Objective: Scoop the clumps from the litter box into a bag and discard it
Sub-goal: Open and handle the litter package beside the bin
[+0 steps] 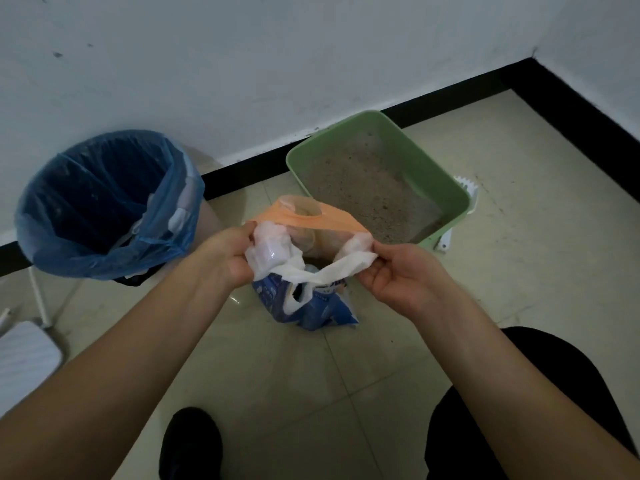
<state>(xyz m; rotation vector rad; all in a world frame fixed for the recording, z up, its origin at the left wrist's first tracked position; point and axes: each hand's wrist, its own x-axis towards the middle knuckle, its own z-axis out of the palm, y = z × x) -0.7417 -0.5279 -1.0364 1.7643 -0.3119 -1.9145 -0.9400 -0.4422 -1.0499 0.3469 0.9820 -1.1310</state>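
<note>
Left hand: the left hand [228, 258] is closed around one white handle of the bag [304, 271], with the fingers folded over bunched plastic.
Right hand: the right hand [398, 275] pinches the other white handle between thumb and fingers, so this grip is closed on the bag too.
Bag: it hangs between the two hands, above the floor [381, 358], with the handles pulled apart. An orange plastic part [318, 216] rises behind the white handles, and a blue printed part [311, 310] hangs below and reaches the tiles.
Litter box: the green litter box [446, 188] stands on the floor against the black baseboard [450, 95], toward the far right corner of the room. Grey litter [363, 188] covers its bottom.
Scoop: a white scoop [467, 188] shows just beside the right side of the litter box; it is partly hidden by the box.
Trash bin: the bin with a blue liner [104, 202] stands at the far left of the floor, near the wall, apart from the litter box.
Person: a dark shoe [190, 441] is at the near edge of the floor and a dark trouser leg [519, 410] at the near right.
</note>
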